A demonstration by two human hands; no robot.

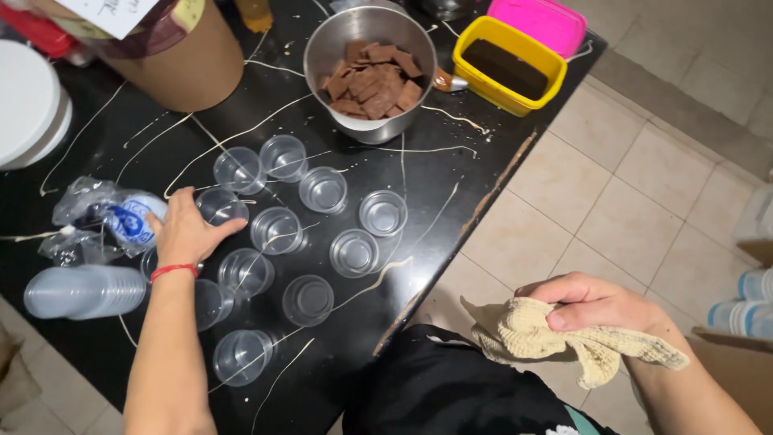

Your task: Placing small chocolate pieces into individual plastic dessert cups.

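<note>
My left hand [187, 232], with a red band at the wrist, rests on the black counter [419, 173] and its fingers wrap a clear plastic cup [220, 207]. Several more clear cups stand around it, among them one [276, 229] just to the right and one [382, 213] farther right. My right hand [592, 304] hangs off the counter's edge over the tiled floor, gripping a crumpled beige knitted cloth [555, 338].
A steel bowl [330, 48] of brown chocolate pieces stands at the back. Beside it are a yellow tub [483, 93] with dark contents and a pink lid [547, 20]. A stack of cups [84, 292] lies at the left near crumpled plastic wrap [88, 213]. A brown bucket [193, 72] stands behind.
</note>
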